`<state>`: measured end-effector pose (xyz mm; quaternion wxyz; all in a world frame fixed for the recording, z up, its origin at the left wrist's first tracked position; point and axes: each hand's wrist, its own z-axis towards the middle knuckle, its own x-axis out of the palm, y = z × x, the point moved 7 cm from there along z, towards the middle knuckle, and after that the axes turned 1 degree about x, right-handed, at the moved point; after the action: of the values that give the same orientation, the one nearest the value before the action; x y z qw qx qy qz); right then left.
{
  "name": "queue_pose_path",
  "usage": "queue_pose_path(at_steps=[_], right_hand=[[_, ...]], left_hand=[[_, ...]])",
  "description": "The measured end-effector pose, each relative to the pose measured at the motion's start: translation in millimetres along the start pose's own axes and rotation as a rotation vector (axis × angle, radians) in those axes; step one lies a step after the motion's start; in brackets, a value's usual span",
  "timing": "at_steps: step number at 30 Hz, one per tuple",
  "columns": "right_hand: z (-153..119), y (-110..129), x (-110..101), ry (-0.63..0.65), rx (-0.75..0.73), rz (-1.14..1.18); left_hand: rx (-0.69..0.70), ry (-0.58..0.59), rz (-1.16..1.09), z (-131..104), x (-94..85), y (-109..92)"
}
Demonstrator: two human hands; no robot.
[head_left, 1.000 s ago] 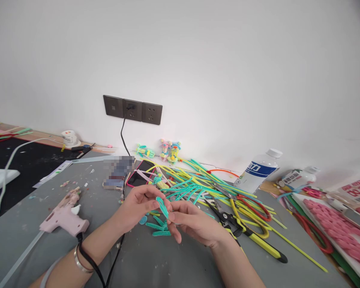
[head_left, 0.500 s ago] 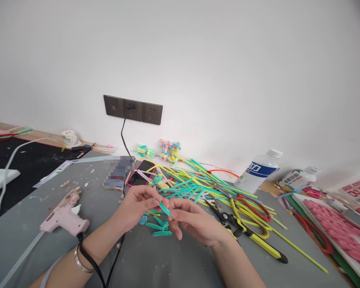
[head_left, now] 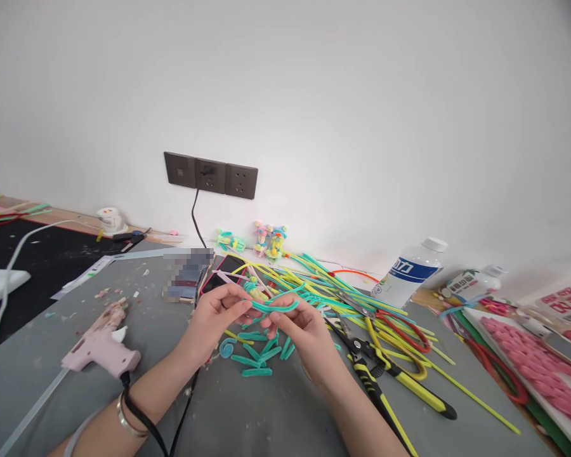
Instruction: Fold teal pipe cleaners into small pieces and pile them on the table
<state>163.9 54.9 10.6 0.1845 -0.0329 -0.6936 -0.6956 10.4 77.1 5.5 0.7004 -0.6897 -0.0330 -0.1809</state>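
Between my hands runs a teal pipe cleaner (head_left: pixel 276 308). My left hand (head_left: pixel 219 320) pinches its left end between thumb and fingers. The fingers of my right hand (head_left: pixel 299 327) are closed on it farther right, and its tip sticks out past them. Below my hands, several short teal pipe cleaner pieces (head_left: pixel 257 372), some folded, lie on the grey mat. A blue coil (head_left: pixel 227 347) rests to their left. Behind my hands spreads a pile of long yellow and teal pipe cleaners (head_left: pixel 314 279), partly hidden by my fingers.
Pliers (head_left: pixel 361 349) with yellow-black handles and red-handled scissors (head_left: pixel 404 327) lie at right. A pink glue gun (head_left: pixel 102 346) with a black cord is at left. A water bottle (head_left: pixel 412 273) and small pipe cleaner figures (head_left: pixel 276 241) stand near the wall.
A short piece at my fingertips has given way to a longer pipe cleaner held across both hands. My right hand has moved up and right, uncovering more short pieces on the mat.
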Motion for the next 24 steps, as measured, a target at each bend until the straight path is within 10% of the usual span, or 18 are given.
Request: queue_pose_path(at_steps=[9,24], right_hand=[[0.1,5.6,-4.1,0.018,-0.036,0.042],[-14.1,-11.9,26.6,0.435,0.208,0.114]], left_hand=[[-0.118,0.212,0.1,-4.6,14.2,10.4],[-0.537,0.634,-0.212,-35.8,43.5,29.4]])
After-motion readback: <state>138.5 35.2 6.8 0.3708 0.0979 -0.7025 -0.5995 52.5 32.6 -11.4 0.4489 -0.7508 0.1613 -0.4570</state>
